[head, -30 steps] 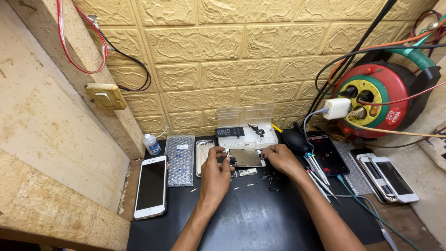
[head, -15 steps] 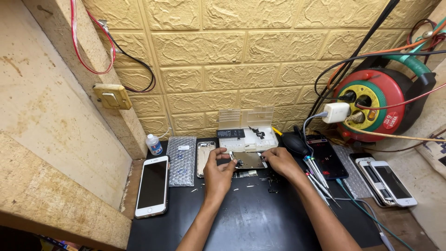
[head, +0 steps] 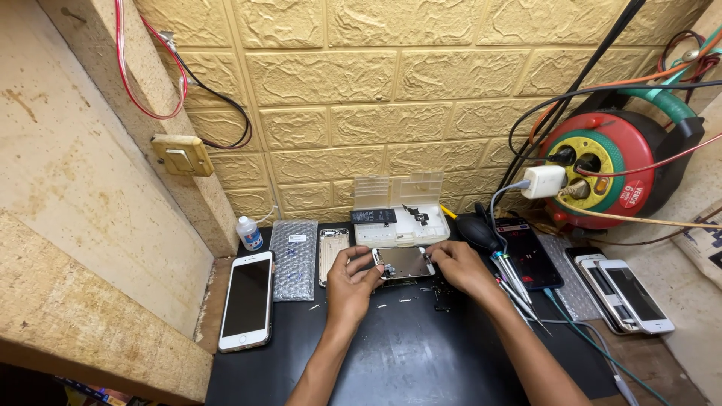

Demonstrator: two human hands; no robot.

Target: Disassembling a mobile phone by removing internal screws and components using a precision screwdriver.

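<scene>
The opened silver metal phone chassis (head: 406,263) lies crosswise between your hands: your left hand (head: 350,282) pinches its left end, your right hand (head: 460,268) its right edge.

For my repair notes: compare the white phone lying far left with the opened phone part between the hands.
The white phone with a dark screen lies whole and untouched; the opened silver phone part is bare metal, gripped by the left hand and right hand. Both rest flat on the black mat.
</scene>
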